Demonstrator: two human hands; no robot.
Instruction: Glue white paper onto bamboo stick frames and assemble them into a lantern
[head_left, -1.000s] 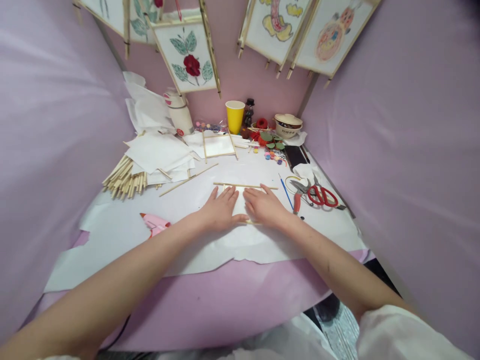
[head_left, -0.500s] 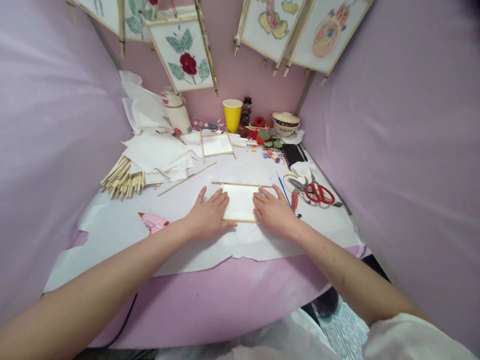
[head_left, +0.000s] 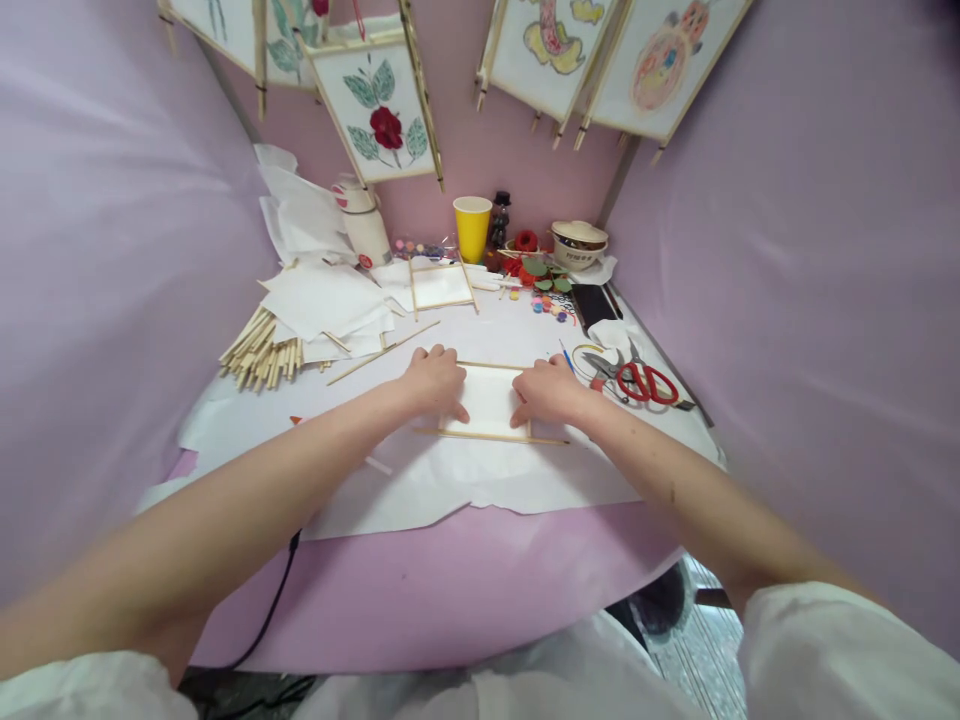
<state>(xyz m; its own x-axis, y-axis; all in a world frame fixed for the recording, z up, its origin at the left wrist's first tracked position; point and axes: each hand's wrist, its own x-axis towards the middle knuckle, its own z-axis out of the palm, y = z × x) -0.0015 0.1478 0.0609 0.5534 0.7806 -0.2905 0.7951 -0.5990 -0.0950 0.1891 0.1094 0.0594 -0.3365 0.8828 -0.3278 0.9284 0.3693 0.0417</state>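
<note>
The work, a stick frame (head_left: 480, 437) with a white sheet (head_left: 487, 400), lies in the middle of the table (head_left: 465, 590) from left to right, closer to the front edge than to the objects along the back edge. The left hand (head_left: 435, 382) is at the frame's left end, fingers curled over the far-left corner, thumb extended over the sheet. The right hand (head_left: 551, 390) mirrors it at the right end, fingers bent near the far-right corner, thumb on or just above the sheet. Each hand is partly closed; whether the fingertips pinch the sticks cannot be told, as they are hidden. Findings on progress: the frame appears formed, with the sheet spanning between the far and near sticks, and the near stick running past the sides. Fastening at the far corners is covered by the hands and could not be verified. The visible part of the sheet is blank, whereas the hanging panels (head_left: 386, 115) above the back edge bear coloured pictures; decoration is therefore judged outstanding, if the same finish is intended. A 2nd frame (head_left: 444, 288), likewise blank, lies towards the back edge. Stock remains towards the left edge: a stick pile (head_left: 259, 355) and loose paper (head_left: 315, 300). Red-handled scissors (head_left: 649, 385) lie near the right edge.
</note>
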